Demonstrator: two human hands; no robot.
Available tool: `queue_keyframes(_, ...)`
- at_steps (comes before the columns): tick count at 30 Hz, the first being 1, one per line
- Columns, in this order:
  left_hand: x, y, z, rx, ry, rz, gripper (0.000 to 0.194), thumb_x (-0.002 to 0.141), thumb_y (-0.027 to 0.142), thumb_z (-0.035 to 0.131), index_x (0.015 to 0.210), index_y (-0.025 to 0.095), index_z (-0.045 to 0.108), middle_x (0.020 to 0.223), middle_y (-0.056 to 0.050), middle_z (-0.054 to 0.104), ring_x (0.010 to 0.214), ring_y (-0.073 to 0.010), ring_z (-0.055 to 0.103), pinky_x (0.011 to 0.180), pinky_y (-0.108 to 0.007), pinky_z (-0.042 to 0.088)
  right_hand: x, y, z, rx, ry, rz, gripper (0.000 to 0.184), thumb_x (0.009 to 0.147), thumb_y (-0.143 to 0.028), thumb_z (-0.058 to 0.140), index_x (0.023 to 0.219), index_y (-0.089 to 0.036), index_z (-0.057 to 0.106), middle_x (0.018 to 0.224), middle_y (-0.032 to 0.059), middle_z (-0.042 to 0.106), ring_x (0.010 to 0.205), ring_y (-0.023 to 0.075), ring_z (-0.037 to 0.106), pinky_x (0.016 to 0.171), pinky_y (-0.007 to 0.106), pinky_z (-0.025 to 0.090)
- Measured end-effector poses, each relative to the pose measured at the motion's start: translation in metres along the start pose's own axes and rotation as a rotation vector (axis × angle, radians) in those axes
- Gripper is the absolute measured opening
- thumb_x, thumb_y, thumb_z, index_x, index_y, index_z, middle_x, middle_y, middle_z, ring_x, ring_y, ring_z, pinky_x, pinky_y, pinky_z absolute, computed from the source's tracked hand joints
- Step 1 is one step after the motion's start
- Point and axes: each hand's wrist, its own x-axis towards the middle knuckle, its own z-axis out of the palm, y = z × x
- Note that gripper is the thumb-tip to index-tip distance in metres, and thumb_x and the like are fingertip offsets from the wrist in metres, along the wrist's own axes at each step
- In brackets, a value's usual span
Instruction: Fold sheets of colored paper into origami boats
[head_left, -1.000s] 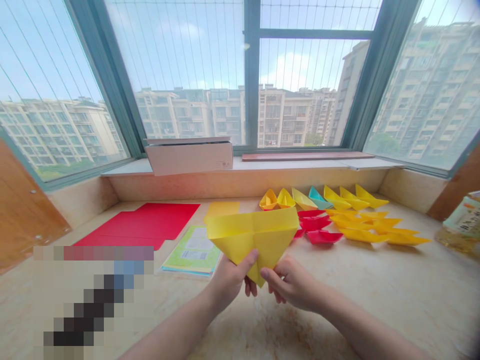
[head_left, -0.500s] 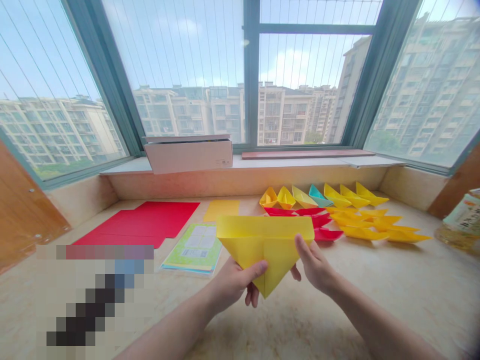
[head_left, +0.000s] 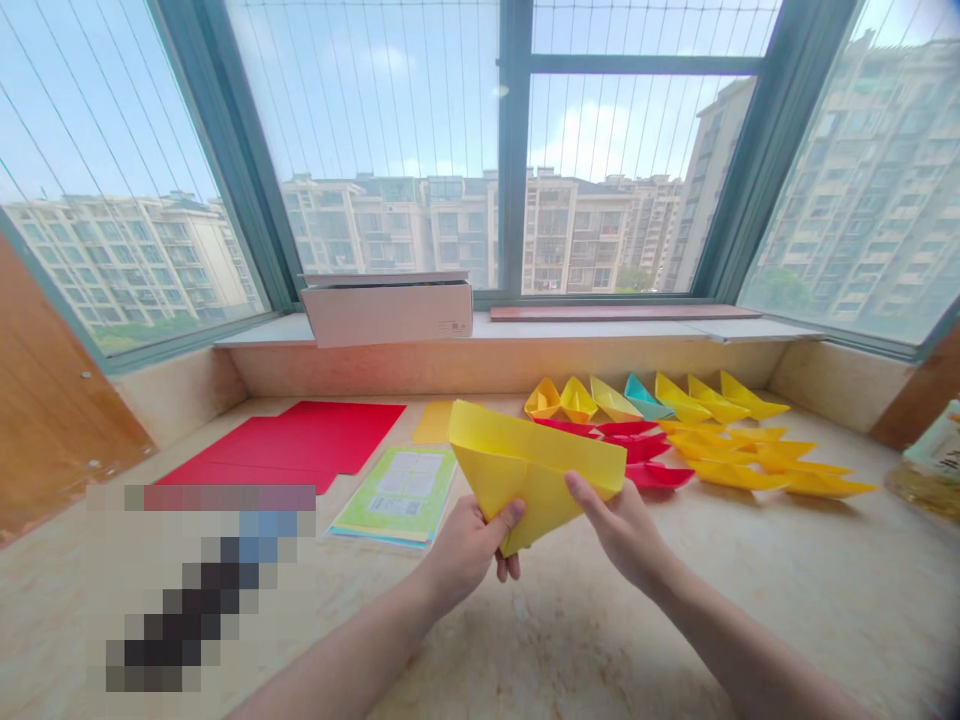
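A folded sheet of yellow paper [head_left: 525,470] is held up between both hands, with a wide band along its top and a point at the bottom. My left hand [head_left: 476,545] grips its lower left part, thumb in front and fingers behind. At the right end, my right hand [head_left: 619,515] pinches the paper, its thumb on the front face and the other fingers hidden behind. The folded paper tilts, its left end higher than its right. Behind it, red paper boats [head_left: 649,477] lie partly covered from view.
Yellow paper boats [head_left: 825,483] and a teal one [head_left: 645,398] stand in rows at the right. Red sheets [head_left: 285,445], a yellow sheet [head_left: 433,422] and a green paper pack [head_left: 397,495] lie left. A white box [head_left: 390,312] sits on the sill; a jar [head_left: 934,465] stands far right.
The yellow folded paper has turned from level to tilted, its right end lower. My right hand has closed in on its right end, and the view has shifted slightly.
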Motion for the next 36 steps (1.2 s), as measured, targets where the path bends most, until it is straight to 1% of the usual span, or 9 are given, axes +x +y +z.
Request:
queue_keyframes(2,0.001,0.0,-0.005,0.054,0.019,-0.008,0.05,0.084,0.06,0.061,0.071,0.011,0.06,0.056,-0.002,0.058,0.033,-0.0072,0.046,0.032,-0.019,0.028,0.005,-0.008,-0.01,-0.038,0.092,-0.054,0.04,0.088,-0.05,0.065,0.113,-0.018,0.061,0.111,0.0124,0.069,0.101,0.026,0.066,0.086,0.038,0.056)
queue_keyframes(5,0.001,0.006,-0.01,0.092,0.023,-0.047,0.045,0.081,0.056,0.066,0.075,0.012,0.06,0.055,0.001,0.057,0.032,-0.0035,0.036,0.033,-0.018,0.023,0.013,-0.017,-0.029,-0.084,0.171,-0.1,0.05,0.086,-0.05,0.067,0.126,-0.022,0.057,0.122,0.0122,0.066,0.112,0.0274,0.062,0.096,0.043,0.051)
queue_keyframes(10,-0.005,0.018,-0.012,0.018,-0.239,-0.089,0.047,0.073,0.046,0.077,0.105,0.014,0.064,0.073,0.0,0.064,0.049,-0.0066,0.048,0.044,-0.017,0.034,0.016,-0.022,-0.042,-0.107,-0.031,0.062,0.06,0.084,-0.05,0.069,0.135,-0.023,0.053,0.135,0.015,0.059,0.119,0.0298,0.06,0.096,0.045,0.052)
queue_keyframes(13,-0.009,0.021,-0.015,0.077,-0.47,-0.108,0.035,0.075,0.041,0.075,0.097,0.014,0.07,0.079,-0.002,0.066,0.064,-0.0117,0.058,0.056,-0.019,0.042,0.009,-0.02,-0.029,-0.055,-0.089,0.071,0.089,0.077,-0.043,0.078,0.151,-0.028,0.03,0.138,0.0142,0.056,0.113,0.0281,0.064,0.093,0.045,0.054)
queue_keyframes(16,-0.011,0.018,-0.017,0.182,-0.519,-0.169,0.03,0.08,0.04,0.071,0.095,0.014,0.07,0.073,-0.001,0.064,0.054,-0.0092,0.052,0.047,-0.018,0.038,0.003,-0.017,-0.013,0.065,-0.1,0.1,0.098,0.077,-0.039,0.079,0.154,-0.029,0.019,0.108,0.0079,0.072,0.086,0.0241,0.072,0.077,0.04,0.059)
queue_keyframes(20,-0.011,0.011,-0.01,0.184,-0.452,-0.152,0.036,0.082,0.044,0.068,0.101,0.014,0.067,0.076,-0.004,0.066,0.053,-0.0098,0.056,0.046,-0.018,0.04,0.002,-0.016,-0.005,0.164,-0.022,0.143,0.088,0.076,-0.035,0.078,0.149,-0.027,0.03,0.083,0.002,0.073,0.069,0.0219,0.071,0.06,0.033,0.058)
queue_keyframes(28,-0.004,0.014,-0.005,0.155,0.044,-0.018,0.04,0.081,0.052,0.067,0.081,0.012,0.062,0.063,-0.003,0.063,0.047,-0.0102,0.053,0.041,-0.019,0.039,0.008,-0.014,-0.01,0.242,0.232,0.131,0.077,0.07,-0.037,0.084,0.137,-0.024,0.048,0.102,0.0061,0.074,0.085,0.0243,0.071,0.072,0.034,0.059)
queue_keyframes(32,-0.004,0.013,-0.008,0.237,0.206,0.053,0.039,0.081,0.053,0.066,0.076,0.015,0.058,0.056,0.001,0.059,0.043,-0.0094,0.05,0.039,-0.018,0.036,0.008,-0.011,-0.007,0.371,0.151,0.157,0.081,0.074,-0.035,0.083,0.141,-0.027,0.04,0.112,0.0068,0.072,0.098,0.0244,0.07,0.085,0.037,0.057)
queue_keyframes(36,-0.007,0.01,-0.005,0.305,0.299,0.143,0.04,0.084,0.053,0.063,0.07,0.017,0.053,0.054,0.003,0.056,0.042,-0.009,0.051,0.04,-0.018,0.037,0.007,-0.01,-0.007,0.406,-0.045,0.216,0.06,0.077,-0.037,0.08,0.128,-0.025,0.05,0.108,0.008,0.073,0.092,0.0249,0.072,0.082,0.038,0.057)
